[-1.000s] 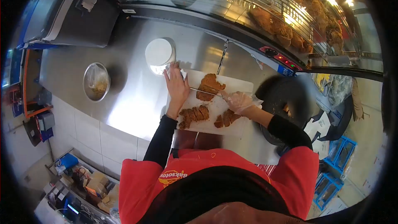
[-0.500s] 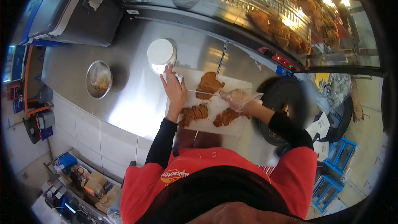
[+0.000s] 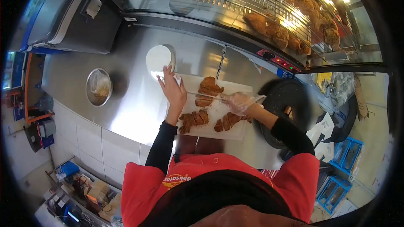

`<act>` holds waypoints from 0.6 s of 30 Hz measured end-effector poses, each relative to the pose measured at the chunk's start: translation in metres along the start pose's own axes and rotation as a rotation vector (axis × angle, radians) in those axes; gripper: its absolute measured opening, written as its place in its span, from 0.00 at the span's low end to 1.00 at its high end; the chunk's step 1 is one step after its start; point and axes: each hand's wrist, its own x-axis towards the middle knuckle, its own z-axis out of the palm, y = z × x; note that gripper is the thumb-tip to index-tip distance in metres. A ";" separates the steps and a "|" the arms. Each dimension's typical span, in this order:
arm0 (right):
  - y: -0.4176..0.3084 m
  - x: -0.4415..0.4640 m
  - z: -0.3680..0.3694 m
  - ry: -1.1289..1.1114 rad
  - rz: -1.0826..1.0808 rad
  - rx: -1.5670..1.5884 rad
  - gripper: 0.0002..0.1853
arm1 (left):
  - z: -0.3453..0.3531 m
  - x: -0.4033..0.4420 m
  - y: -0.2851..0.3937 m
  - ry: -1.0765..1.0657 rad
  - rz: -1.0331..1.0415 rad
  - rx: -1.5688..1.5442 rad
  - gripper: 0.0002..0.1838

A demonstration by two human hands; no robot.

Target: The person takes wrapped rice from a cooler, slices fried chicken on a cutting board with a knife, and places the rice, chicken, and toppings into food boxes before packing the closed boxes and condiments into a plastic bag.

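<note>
My right hand (image 3: 237, 102), in a clear plastic glove, is closed around the handle of a knife (image 3: 210, 96). The thin blade lies across a partly sliced piece of fried chicken (image 3: 209, 87) and points toward my left hand (image 3: 174, 90). That bare hand has its fingers stretched out at the front of a white round-topped scale (image 3: 159, 59). A small white piece, too unclear to name, shows between thumb and forefinger. Two sliced cutlets, one at the left (image 3: 194, 120) and one at the right (image 3: 229, 121), lie on the white cutting board (image 3: 214, 133).
A metal bowl (image 3: 99, 87) holding a plastic bag stands left on the steel counter (image 3: 130, 88). At the right is a round black pan (image 3: 290, 101) with food bits. A heated display case (image 3: 235, 21) with fried chicken runs along the back.
The view has shifted slightly, moving the scene a little to the left. My left fingers sit slightly lower on the scale's front; the right hand keeps its hold on the knife.
</note>
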 end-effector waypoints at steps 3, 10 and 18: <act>-0.006 -0.016 -0.028 -0.093 0.234 -0.052 0.16 | 0.004 0.032 0.029 -0.034 0.127 -0.089 0.14; 0.003 -0.010 -0.012 -0.008 0.258 -0.019 0.15 | 0.062 0.053 0.006 -0.256 0.324 -0.023 0.21; 0.008 0.000 0.002 0.048 0.307 0.000 0.08 | 0.056 0.057 0.006 -0.309 0.309 -0.039 0.18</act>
